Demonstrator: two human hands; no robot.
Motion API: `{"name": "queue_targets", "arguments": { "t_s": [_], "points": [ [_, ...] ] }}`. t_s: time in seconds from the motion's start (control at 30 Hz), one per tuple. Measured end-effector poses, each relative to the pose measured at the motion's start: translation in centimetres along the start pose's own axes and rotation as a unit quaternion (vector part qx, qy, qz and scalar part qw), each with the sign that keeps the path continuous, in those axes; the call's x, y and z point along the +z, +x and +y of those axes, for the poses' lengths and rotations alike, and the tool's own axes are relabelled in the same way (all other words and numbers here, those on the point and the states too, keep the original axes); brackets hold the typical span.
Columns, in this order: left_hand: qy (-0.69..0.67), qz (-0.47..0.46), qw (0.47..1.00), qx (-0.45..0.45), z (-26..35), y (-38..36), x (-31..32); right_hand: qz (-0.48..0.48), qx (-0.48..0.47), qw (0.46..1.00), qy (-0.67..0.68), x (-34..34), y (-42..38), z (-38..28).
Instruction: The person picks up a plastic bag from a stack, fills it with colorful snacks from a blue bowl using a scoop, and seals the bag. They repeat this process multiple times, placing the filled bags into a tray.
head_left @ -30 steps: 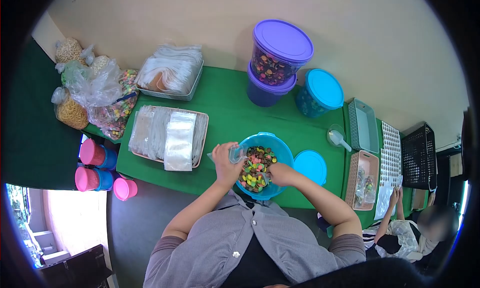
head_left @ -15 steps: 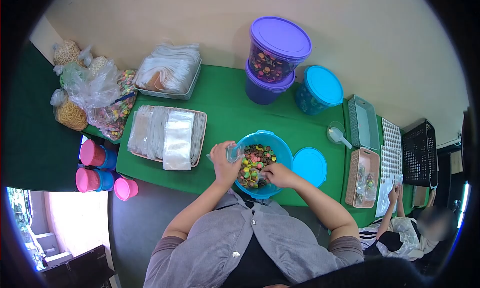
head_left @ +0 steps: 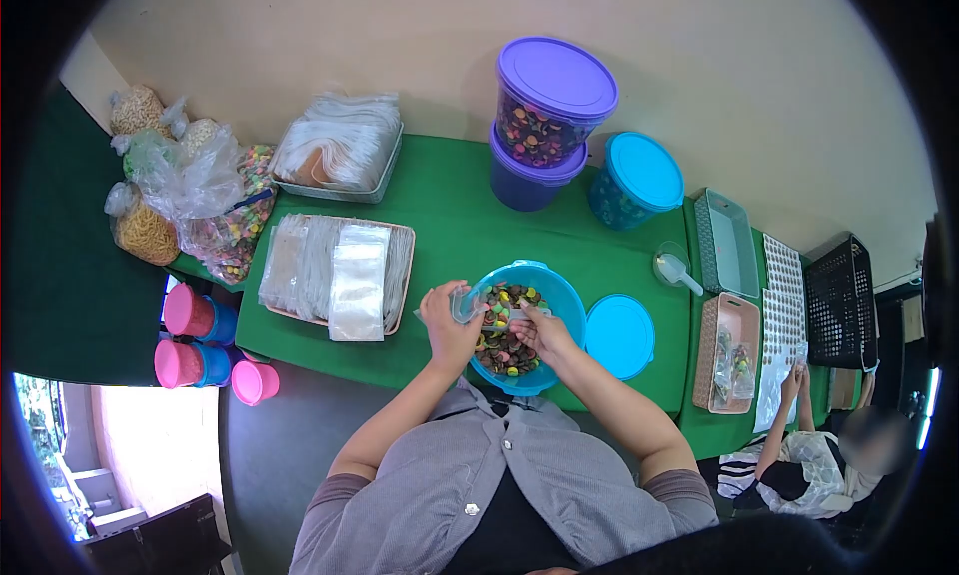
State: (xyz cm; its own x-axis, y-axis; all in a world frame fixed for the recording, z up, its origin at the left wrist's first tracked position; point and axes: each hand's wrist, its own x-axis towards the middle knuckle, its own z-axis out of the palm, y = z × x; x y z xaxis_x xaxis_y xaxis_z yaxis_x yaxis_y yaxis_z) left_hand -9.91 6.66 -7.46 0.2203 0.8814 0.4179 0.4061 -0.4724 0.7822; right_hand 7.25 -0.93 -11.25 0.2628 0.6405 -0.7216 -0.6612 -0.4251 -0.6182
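A blue tub (head_left: 571, 320) on the green table holds a mix of brown, yellow, green and pink snack pieces (head_left: 507, 360). Above the tub's left side my left hand (head_left: 447, 323) is closed around a clear plastic bag (head_left: 466, 303), whose mouth looks rounded open toward the tub. My right hand (head_left: 541, 335), over the middle of the tub, grips a translucent scoop (head_left: 507, 321) that points left at the bag. What lies inside the scoop is hard to make out.
A blue lid (head_left: 619, 336) lies right of the tub; another scoop (head_left: 676, 271) rests farther right. Trays of flat bags (head_left: 358, 285) stand left. Lidded purple (head_left: 557, 80) and blue buckets (head_left: 639, 180) stand behind. At far right, a co-worker's hands (head_left: 795, 383) work near a basket (head_left: 711, 375).
My right hand has lifted from the snack pieces, turned, and brought the scoop up and left toward the bag. My left hand stays in nearly the same place.
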Motion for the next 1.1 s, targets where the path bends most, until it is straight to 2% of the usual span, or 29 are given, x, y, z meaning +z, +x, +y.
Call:
{"name": "queue_targets", "arguments": {
  "t_s": [0.33, 0.4, 0.5, 0.63, 0.67, 0.8, 0.9, 0.97, 1.0, 1.07, 1.1],
  "points": [
    [-0.012, 0.022, 1.000, 0.002, -0.2, 0.4, -0.4, 0.031, -0.078, 0.996, 0.026, -0.2, -1.2, -0.4],
    [-0.020, 0.032, 0.999, 0.001, 0.1, 1.0, -1.0, 0.043, -0.130, 0.990, -0.018, -0.1, -1.6, -0.5],
    [-0.039, 0.069, 0.997, 0.016, 1.0, 2.3, -2.1, 0.056, -0.145, 0.987, -0.046, -0.1, -2.3, -1.0],
    [-0.129, 0.109, 0.986, 0.001, 2.5, 3.7, -3.4, 0.043, -0.151, 0.986, -0.056, -0.5, -4.1, -1.7],
    [-0.172, 0.118, 0.978, -0.010, 3.2, 4.1, -3.8, 0.038, -0.151, 0.987, -0.039, -0.5, -4.8, -1.9],
    [-0.178, 0.119, 0.977, 0.028, 5.0, 4.8, -4.9, 0.019, -0.169, 0.985, 0.032, -0.9, -7.2, -2.6],
    [-0.218, 0.099, 0.970, 0.039, 5.7, 4.7, -4.9, 0.030, -0.204, 0.977, 0.058, 0.0, -10.8, -4.7],
    [-0.278, 0.021, 0.960, 0.028, 6.7, 4.5, -4.7, 0.036, -0.236, 0.969, 0.068, -1.0, -11.6, -5.8],
    [-0.279, 0.019, 0.960, 0.029, 6.8, 4.4, -4.4, 0.041, -0.267, 0.960, 0.077, -1.5, -12.1, -6.3],
    [-0.287, -0.094, 0.953, 0.031, 6.9, 4.3, -3.5, 0.028, -0.302, 0.946, 0.114, -1.7, -13.6, -7.9],
    [-0.289, -0.097, 0.952, 0.032, 7.3, 4.3, -3.0, 0.028, -0.327, 0.937, 0.116, -2.1, -14.3, -8.5]
  ]
}}
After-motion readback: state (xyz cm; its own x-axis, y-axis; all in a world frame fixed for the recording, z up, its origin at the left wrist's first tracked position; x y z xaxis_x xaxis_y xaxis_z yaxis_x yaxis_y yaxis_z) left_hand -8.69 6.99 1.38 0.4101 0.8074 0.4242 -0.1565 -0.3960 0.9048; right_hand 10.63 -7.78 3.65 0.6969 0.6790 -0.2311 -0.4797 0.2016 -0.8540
